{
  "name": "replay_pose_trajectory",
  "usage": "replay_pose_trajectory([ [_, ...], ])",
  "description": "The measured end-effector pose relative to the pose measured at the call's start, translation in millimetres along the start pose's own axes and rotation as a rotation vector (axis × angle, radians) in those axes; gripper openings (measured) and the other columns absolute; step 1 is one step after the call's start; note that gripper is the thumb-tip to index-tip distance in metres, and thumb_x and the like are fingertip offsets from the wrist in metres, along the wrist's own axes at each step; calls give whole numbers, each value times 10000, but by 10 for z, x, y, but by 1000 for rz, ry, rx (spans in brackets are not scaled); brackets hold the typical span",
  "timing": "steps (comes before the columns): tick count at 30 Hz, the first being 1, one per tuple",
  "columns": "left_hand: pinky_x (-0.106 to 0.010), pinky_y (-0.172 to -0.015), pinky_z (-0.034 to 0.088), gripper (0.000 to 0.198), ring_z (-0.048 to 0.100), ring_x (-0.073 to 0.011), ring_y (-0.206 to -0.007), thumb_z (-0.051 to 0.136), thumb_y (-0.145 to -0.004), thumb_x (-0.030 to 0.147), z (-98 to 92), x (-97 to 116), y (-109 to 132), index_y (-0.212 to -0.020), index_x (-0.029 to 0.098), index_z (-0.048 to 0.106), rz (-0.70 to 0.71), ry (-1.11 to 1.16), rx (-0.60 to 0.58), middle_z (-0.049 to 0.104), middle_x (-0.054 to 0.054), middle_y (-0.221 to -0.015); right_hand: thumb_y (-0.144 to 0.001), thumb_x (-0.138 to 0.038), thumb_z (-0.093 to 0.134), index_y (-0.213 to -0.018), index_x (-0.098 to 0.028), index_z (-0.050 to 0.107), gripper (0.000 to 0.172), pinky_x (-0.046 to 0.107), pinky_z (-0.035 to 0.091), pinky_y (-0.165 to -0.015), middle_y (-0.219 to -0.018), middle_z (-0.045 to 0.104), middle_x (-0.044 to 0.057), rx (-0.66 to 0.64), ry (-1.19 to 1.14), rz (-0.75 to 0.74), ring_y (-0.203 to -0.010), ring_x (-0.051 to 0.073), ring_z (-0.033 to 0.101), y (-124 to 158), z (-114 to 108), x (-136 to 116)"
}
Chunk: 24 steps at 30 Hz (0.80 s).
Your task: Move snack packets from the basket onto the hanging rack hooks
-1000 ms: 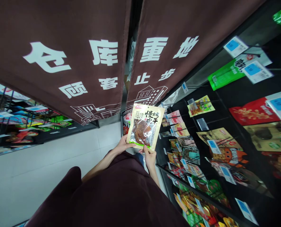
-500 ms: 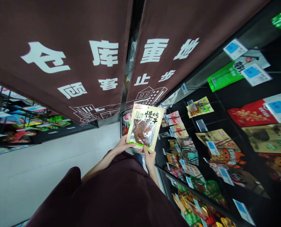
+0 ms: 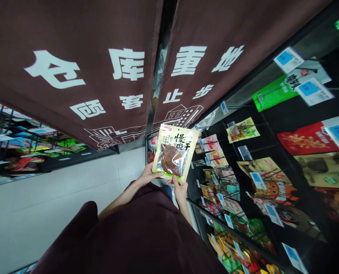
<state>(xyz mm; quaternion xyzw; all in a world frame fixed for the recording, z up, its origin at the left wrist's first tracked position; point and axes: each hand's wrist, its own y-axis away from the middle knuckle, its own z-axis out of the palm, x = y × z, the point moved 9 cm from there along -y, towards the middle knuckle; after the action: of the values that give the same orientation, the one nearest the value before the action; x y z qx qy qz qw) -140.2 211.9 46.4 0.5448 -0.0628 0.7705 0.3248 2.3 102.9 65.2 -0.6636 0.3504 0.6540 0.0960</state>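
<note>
A snack shop, shown by blue price tags [image 3: 258,180] and packets [image 3: 273,93] hanging on black racks [image 3: 289,112].

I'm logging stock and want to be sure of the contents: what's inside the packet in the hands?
Through the clear window of the packet, brown food shows, partly masked by glare. Whatever lies behind the pale printed front cannot be seen.

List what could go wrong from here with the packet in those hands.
1. The left hand and right hand grip the packet only along its lower edge, so its unsupported top might flop or the packet might slip.
2. Hanging packs line the rack near the right hand; a sideways swing could perhaps snag one.
3. Glare washes out some upper print, which could be misread.
</note>
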Motion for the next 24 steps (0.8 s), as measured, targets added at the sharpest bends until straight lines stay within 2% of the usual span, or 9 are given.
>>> replay_pose_trajectory([
  [12,-249,-682,488,475,590,-159,-740,865,-630,351,-48,-28,-49,-953,98,626,69,-116,41,655,-54,-861,-812,-578,631,-570,-127,698,516,278,519,-591,-561,691,79,-18,3,-4,-520,170,611,-38,13,33],
  [24,-254,-645,476,404,570,-164,-694,798,-674,409,-14,147,-14,-887,97,654,118,-304,107,662,-56,-797,-797,-548,655,-566,-150,700,463,273,513,-588,-560,687,60,8,-27,24,-511,158,607,-56,-1,130],
])
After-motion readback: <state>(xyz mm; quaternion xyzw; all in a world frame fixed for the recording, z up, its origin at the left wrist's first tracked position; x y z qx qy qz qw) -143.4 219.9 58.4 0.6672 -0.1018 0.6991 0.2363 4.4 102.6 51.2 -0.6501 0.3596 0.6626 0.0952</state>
